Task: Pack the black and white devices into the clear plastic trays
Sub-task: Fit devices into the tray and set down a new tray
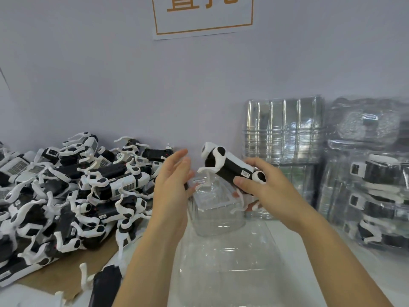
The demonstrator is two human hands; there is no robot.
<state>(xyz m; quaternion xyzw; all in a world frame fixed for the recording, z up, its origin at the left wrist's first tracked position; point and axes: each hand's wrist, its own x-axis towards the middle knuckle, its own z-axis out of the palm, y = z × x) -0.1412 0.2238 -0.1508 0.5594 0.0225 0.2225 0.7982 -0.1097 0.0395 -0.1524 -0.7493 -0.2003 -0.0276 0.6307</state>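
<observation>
Hovering tilted just above the clear tray (218, 209), the black and white device (230, 168) looks light and rigid, but its thin white legs seem fragile, so the body is the safer hold. The right hand (265, 187) grips its rear end with curled fingers; the left hand (174, 180), beside the tray, is spread and holds nothing.

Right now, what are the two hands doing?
Left hand: open, fingers straight, holding nothing.
Right hand: gripping a black and white device above the clear tray.
</observation>
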